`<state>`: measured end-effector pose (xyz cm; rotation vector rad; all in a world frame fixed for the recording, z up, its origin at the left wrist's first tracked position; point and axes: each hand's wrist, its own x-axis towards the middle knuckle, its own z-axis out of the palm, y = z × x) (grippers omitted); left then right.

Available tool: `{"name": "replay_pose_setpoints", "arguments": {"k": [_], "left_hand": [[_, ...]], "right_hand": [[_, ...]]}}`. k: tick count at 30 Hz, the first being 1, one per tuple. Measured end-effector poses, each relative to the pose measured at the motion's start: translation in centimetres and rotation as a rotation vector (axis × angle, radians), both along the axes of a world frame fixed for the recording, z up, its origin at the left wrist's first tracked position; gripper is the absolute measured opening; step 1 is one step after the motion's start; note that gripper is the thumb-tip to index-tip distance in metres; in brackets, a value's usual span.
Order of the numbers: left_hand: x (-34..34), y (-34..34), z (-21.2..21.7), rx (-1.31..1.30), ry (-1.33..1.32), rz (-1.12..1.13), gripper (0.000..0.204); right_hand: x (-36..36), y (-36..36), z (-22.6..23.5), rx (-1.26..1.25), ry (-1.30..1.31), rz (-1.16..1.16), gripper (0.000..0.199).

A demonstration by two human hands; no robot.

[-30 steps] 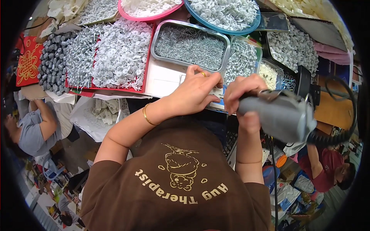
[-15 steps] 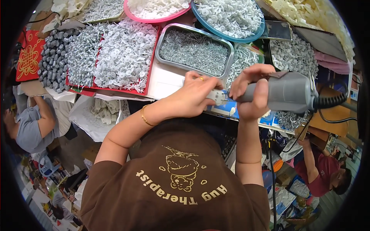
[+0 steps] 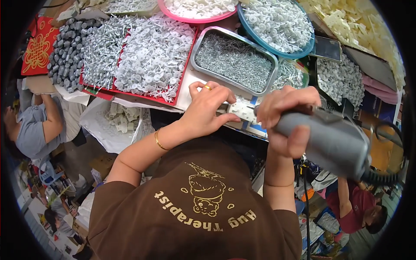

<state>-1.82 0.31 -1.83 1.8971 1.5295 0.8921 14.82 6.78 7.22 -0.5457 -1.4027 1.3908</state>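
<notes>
My left hand [image 3: 207, 105] is closed with thumb and fingers on the left end of a small white plastic piece [image 3: 243, 111] with little holes in its face. My right hand [image 3: 284, 119] is wrapped round a grey corded electric screwdriver [image 3: 331, 141]. The tool lies nearly level, its thin bit end pointing left at the white piece and its back end toward the lower right. Whether the bit touches the piece, I cannot tell. Just beyond my hands stands a metal tray [image 3: 200, 65] of small screws.
Red boxes [image 3: 178, 93] of white-headed fasteners and metal pins stand left, beside dark grey cylinders [image 3: 67, 56]. Pink [image 3: 190, 20] and blue [image 3: 313, 45] basins hold more parts. A phone [image 3: 327, 48] lies right. A white bag [image 3: 97, 132] hangs at the near edge. Other people sit at both sides.
The screwdriver's back end has swung down and toward me, and my right hand has turned with it. My left hand and the white piece have shifted slightly left against the table.
</notes>
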Motion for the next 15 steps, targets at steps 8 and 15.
{"name": "replay_pose_setpoints", "arguments": {"k": [8, 15], "left_hand": [[1.0, -1.4, 0.1, 0.292, 0.126, 0.182, 0.03], [0.8, -1.2, -0.9, 0.24, 0.01, 0.168, 0.026]], "right_hand": [[-1.8, 0.5, -2.5, 0.015, -0.192, 0.111, 0.058], [-1.8, 1.7, -3.3, 0.029, -0.161, 0.144, 0.056]]}}
